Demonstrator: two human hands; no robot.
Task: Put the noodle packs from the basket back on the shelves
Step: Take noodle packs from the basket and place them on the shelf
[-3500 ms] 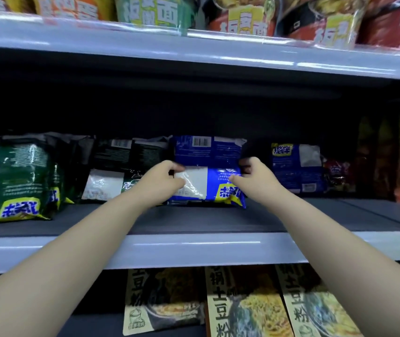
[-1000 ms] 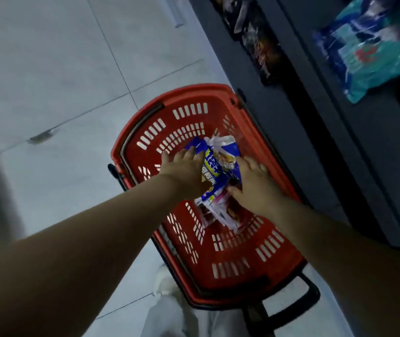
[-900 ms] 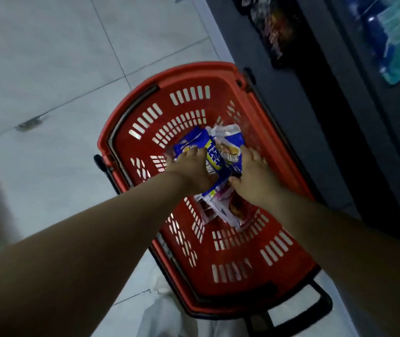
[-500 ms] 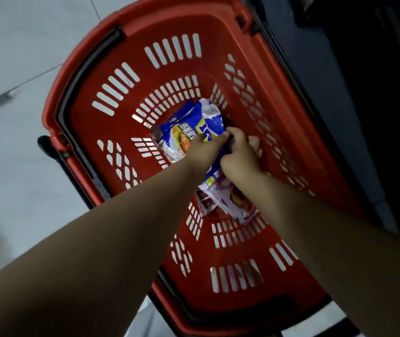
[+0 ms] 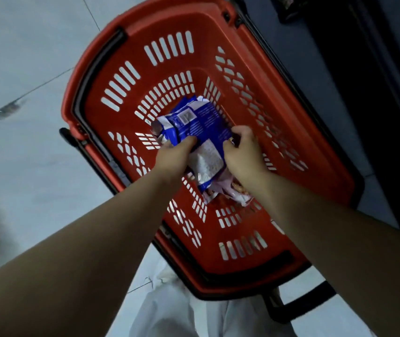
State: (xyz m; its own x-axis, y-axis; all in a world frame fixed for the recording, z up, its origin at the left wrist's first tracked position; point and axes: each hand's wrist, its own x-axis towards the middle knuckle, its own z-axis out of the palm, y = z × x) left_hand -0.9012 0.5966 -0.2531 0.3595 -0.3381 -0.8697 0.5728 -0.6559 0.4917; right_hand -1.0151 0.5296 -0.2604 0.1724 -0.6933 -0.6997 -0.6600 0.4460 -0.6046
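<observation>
Red basket (image 5: 145, 25) on floor (image 5: 23, 57). Left hand (image 5: 174, 156) grasps blue noodle pack (image 5: 199, 125) at its 7 o'clock edge; right hand (image 5: 242, 152) clutches the 4 o'clock edge. Pinkish pack (image 5: 228, 190) lies beneath.

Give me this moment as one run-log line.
phase: pickup in red basket | left hand: grips blue noodle pack | right hand: grips same pack | beneath: pinkish pack | shelved: not yet

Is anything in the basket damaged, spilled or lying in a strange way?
Nothing looks torn or spilled. The blue noodle pack, gripped by the left hand and right hand, is only crumpled, its barcode side up. A pale pink pack lies partly under it in the red basket.
</observation>
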